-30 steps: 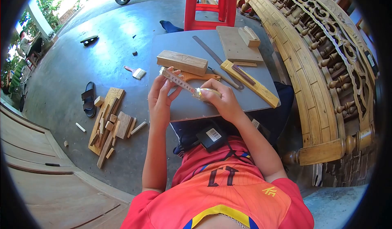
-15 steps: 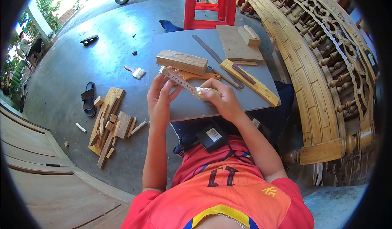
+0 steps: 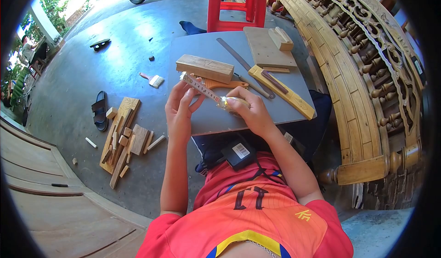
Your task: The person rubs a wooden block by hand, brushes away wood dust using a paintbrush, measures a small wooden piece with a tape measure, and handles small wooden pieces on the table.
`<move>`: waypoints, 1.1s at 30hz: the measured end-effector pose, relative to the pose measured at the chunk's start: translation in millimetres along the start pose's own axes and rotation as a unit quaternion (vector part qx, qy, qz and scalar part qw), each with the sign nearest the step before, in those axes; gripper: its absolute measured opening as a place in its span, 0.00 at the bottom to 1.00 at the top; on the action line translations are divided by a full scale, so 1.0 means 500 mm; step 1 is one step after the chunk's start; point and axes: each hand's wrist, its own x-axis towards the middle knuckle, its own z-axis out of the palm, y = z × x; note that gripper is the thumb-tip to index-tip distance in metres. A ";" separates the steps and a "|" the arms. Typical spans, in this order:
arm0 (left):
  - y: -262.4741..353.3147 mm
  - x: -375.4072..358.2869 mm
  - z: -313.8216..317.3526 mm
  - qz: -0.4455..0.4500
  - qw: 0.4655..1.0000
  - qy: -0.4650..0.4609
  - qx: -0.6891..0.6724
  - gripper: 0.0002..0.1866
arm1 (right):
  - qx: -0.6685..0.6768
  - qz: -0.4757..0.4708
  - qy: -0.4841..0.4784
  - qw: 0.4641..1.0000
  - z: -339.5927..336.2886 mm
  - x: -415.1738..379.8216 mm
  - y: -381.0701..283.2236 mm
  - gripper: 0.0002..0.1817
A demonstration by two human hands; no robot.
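Note:
A tape measure (image 3: 205, 90) is stretched a short way between my two hands, above the near part of a grey board. My left hand (image 3: 180, 104) pinches the free end of its blade. Closed around the case is my right hand (image 3: 248, 108), thumb on top; the fingers hide most of the case. Just beyond the blade lies a wooden block (image 3: 205, 68), with an orange-handled tool (image 3: 216, 84) partly hidden beneath it. To the right are a metal ruler (image 3: 234, 54), a slim pointed tool (image 3: 253, 86) and a yellowish wooden bar (image 3: 282, 92) with a dark strip on it.
The grey board (image 3: 202, 125) rests before my lap. A flat panel (image 3: 262, 51) bears a small wood block (image 3: 280, 38). A carved wooden bench (image 3: 337, 74) stands right, a red stool (image 3: 235, 27) ahead. Wood offcuts (image 3: 121, 141), a sandal (image 3: 99, 112) and a brush (image 3: 153, 80) lie left.
The tape's blade has turned slightly between my hands, and its numbered face is tilted differently. Both hands keep nearly the same place and grip.

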 end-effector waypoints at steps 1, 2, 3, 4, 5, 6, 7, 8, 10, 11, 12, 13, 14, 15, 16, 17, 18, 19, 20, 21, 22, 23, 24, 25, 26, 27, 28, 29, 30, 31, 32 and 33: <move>-0.001 0.000 -0.001 0.001 1.000 -0.001 0.000 0.24 | 0.000 -0.001 0.002 1.000 0.000 0.000 0.000 0.21; -0.002 0.001 -0.001 0.002 1.000 -0.001 -0.001 0.24 | -0.001 -0.002 0.003 1.000 0.000 0.001 0.000 0.21; -0.001 0.000 -0.001 0.000 1.000 -0.001 -0.002 0.24 | -0.001 -0.003 0.004 1.000 0.001 0.001 0.000 0.21; -0.001 0.000 -0.002 -0.002 1.000 0.000 -0.003 0.24 | -0.001 -0.003 0.003 1.000 0.000 0.000 0.000 0.21; 0.000 0.000 -0.001 -0.004 1.000 0.000 -0.004 0.24 | -0.002 -0.003 0.002 1.000 0.000 0.000 -0.001 0.21; 0.001 0.000 -0.001 -0.005 1.000 0.001 -0.007 0.23 | -0.002 -0.003 0.001 1.000 -0.001 0.000 -0.002 0.21; 0.002 0.000 -0.001 -0.006 1.000 0.002 -0.011 0.23 | -0.003 -0.003 0.002 1.000 -0.001 0.000 -0.001 0.21; 0.003 0.000 -0.001 -0.007 1.000 0.003 -0.014 0.22 | -0.004 -0.004 0.002 1.000 -0.001 0.000 -0.001 0.21; -0.002 0.001 -0.004 -0.005 1.000 0.001 -0.009 0.23 | -0.007 -0.004 0.002 1.000 -0.001 0.000 0.000 0.21; -0.004 0.001 -0.006 -0.004 1.000 -0.001 -0.006 0.23 | -0.008 -0.004 0.001 1.000 -0.001 0.000 0.002 0.21; -0.006 0.001 -0.005 -0.007 1.000 0.007 -0.003 0.23 | -0.009 -0.003 0.001 1.000 -0.001 0.000 0.002 0.21; -0.007 0.002 -0.004 -0.010 1.000 0.014 0.000 0.22 | -0.004 0.000 0.002 1.000 -0.001 0.000 0.001 0.21; -0.008 0.002 -0.003 -0.012 1.000 0.021 0.004 0.22 | 0.002 0.003 0.003 1.000 -0.001 0.000 0.000 0.21; -0.008 0.002 -0.003 -0.012 0.999 0.030 0.012 0.22 | 0.007 0.006 0.004 1.000 -0.002 0.000 -0.001 0.22; -0.009 0.003 -0.002 -0.011 0.999 0.039 0.020 0.22 | 0.008 0.005 0.005 1.000 -0.002 0.000 -0.002 0.22; -0.010 0.004 -0.001 -0.011 0.998 0.048 0.027 0.22 | 0.010 0.005 0.006 1.000 -0.002 0.000 -0.002 0.22; -0.012 0.005 -0.004 -0.011 0.998 0.045 0.030 0.22 | 0.011 0.004 0.007 1.000 -0.002 0.000 -0.002 0.22; -0.015 0.007 -0.008 -0.011 0.998 0.043 0.033 0.22 | 0.007 -0.001 0.004 1.000 -0.002 0.000 -0.002 0.22; -0.018 0.008 -0.013 -0.012 0.998 0.041 0.036 0.22 | 0.003 -0.006 0.001 1.000 -0.001 -0.001 -0.001 0.22; -0.021 0.008 -0.017 -0.009 0.999 0.038 0.036 0.22 | -0.001 -0.012 -0.002 1.000 -0.001 -0.002 -0.001 0.22; -0.023 0.007 -0.022 -0.007 0.999 0.035 0.036 0.21 | -0.006 -0.013 -0.004 1.000 -0.001 -0.002 -0.001 0.21; -0.025 0.006 -0.024 -0.005 0.999 0.032 0.036 0.21 | -0.011 -0.014 -0.005 1.000 -0.001 -0.002 -0.002 0.21; -0.024 0.006 -0.021 -0.001 0.999 0.036 0.036 0.21 | -0.016 -0.016 -0.006 1.000 -0.002 -0.002 -0.004 0.21; -0.023 0.006 -0.016 0.002 0.999 0.040 0.036 0.21 | -0.011 -0.009 -0.007 1.000 -0.002 -0.002 -0.006 0.21; -0.021 0.006 -0.013 0.006 0.998 0.045 0.035 0.20 | -0.007 -0.001 -0.007 1.000 -0.002 -0.002 -0.008 0.21; -0.020 0.005 -0.012 0.006 0.999 0.045 0.028 0.20 | -0.002 0.006 -0.008 1.000 -0.003 -0.002 -0.009 0.21; -0.020 0.004 -0.011 0.006 0.999 0.046 0.022 0.20 | -0.003 0.001 -0.006 1.000 -0.003 -0.002 -0.009 0.21; -0.019 0.004 -0.011 0.007 0.999 0.046 0.015 0.20 | -0.003 -0.003 -0.003 1.000 -0.002 -0.001 -0.007 0.21; -0.019 0.003 -0.011 0.006 0.999 0.047 0.018 0.20 | -0.003 -0.008 -0.001 1.000 -0.002 -0.002 -0.006 0.21; -0.018 0.002 -0.011 0.005 0.999 0.048 0.020 0.20 | -0.005 -0.007 0.000 1.000 -0.001 -0.002 -0.006 0.21; -0.018 0.001 -0.011 0.004 0.999 0.049 0.023 0.19 | -0.006 -0.007 0.001 1.000 -0.001 -0.002 -0.007 0.21; -0.017 0.001 -0.011 0.006 0.998 0.050 0.025 0.19 | -0.007 -0.007 0.002 1.000 -0.001 -0.003 -0.008 0.21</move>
